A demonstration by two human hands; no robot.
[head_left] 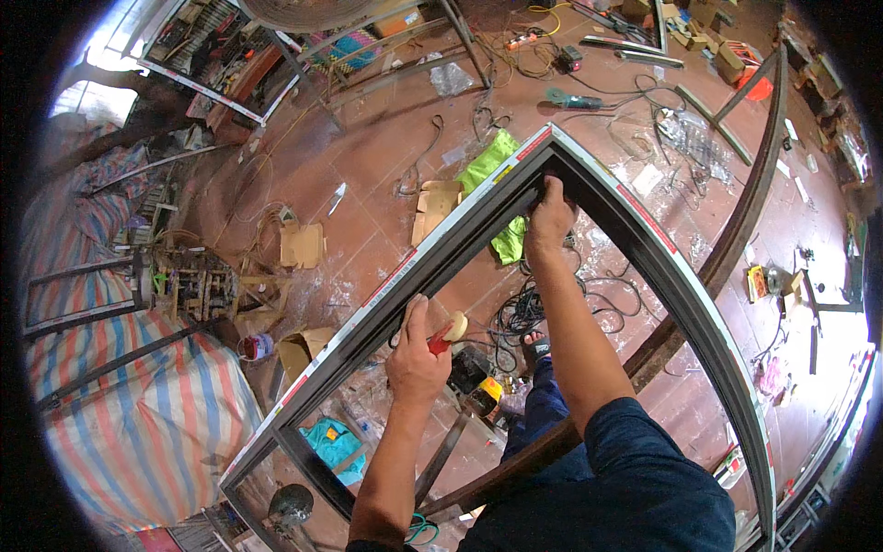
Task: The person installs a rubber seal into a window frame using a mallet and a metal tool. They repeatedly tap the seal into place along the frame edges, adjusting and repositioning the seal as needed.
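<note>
A large dark metal frame [405,293] with pale taped outer edges stands tilted before me, its corner pointing away. My right hand [552,221] is closed on the inner edge right by that far corner, thumb up. My left hand [418,363] is closed round a red tool with a round cream end [451,333], its kind not plain from here. The fingers of that hand also rest against the frame's left bar. Behind the frame, a rusty curved beam [658,354] passes beneath my right arm.
Black cables [524,313] coil on the tiled floor inside the frame. A green cloth [487,164] and open cardboard boxes [437,210] lie beyond the left bar. Striped sheeting [138,423] covers a bulk at left. A grinder-like tool [575,99] lies farther off.
</note>
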